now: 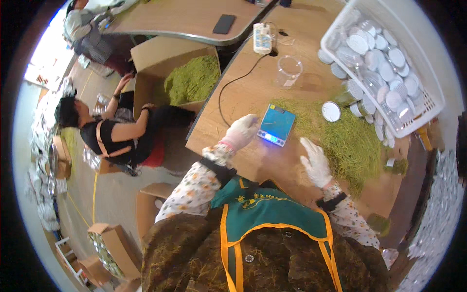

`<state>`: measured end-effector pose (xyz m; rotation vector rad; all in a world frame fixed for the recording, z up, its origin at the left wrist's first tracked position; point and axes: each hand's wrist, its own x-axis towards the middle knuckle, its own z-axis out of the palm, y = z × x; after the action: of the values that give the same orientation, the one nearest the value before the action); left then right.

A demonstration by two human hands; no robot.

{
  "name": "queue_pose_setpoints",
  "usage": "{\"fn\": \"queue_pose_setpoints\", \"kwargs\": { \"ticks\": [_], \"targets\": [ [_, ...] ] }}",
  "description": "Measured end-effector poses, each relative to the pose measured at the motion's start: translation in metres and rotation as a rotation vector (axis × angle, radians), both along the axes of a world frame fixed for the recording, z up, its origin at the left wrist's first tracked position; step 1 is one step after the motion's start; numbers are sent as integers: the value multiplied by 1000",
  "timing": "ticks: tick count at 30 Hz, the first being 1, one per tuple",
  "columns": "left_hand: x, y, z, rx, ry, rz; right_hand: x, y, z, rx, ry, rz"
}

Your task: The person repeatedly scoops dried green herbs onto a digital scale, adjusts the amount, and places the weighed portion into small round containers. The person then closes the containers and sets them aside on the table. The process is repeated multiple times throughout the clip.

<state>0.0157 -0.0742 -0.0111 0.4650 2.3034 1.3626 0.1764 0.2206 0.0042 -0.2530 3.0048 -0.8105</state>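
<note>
A blue digital kitchen scale with a lit display lies on the wooden table in front of me. My left hand, in a white glove, is beside its left edge with the fingers curled together; what they hold, if anything, is hidden. To the right of the scale my right hand, also gloved, is open, its fingers apart and holding nothing. It is next to a spread heap of loose yellow-green dried plant bits. A round white lid rests at the heap's far side.
A clear plastic jar stands beyond the scale, near a white power strip with a black cable. At the far right, a white basket holds many lidded jars. Left of the table, a person sits by a cardboard box of green material.
</note>
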Motion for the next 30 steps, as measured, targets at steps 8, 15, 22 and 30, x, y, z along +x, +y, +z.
{"fn": "queue_pose_setpoints", "kwargs": {
  "ticks": [8,15,22,30],
  "targets": [
    [-58,62,-50,-244,-232,45,-38,-66,-41,-696,-311,-480],
    [-40,107,10,-148,-236,-305,-17,-47,-58,-1479,-321,-666],
    [-36,94,72,60,-198,-109,-5,-55,-47,-1325,-193,-796],
    [-59,-8,171,350,-227,13,-75,-216,-49,99,13,633]
  ]
}}
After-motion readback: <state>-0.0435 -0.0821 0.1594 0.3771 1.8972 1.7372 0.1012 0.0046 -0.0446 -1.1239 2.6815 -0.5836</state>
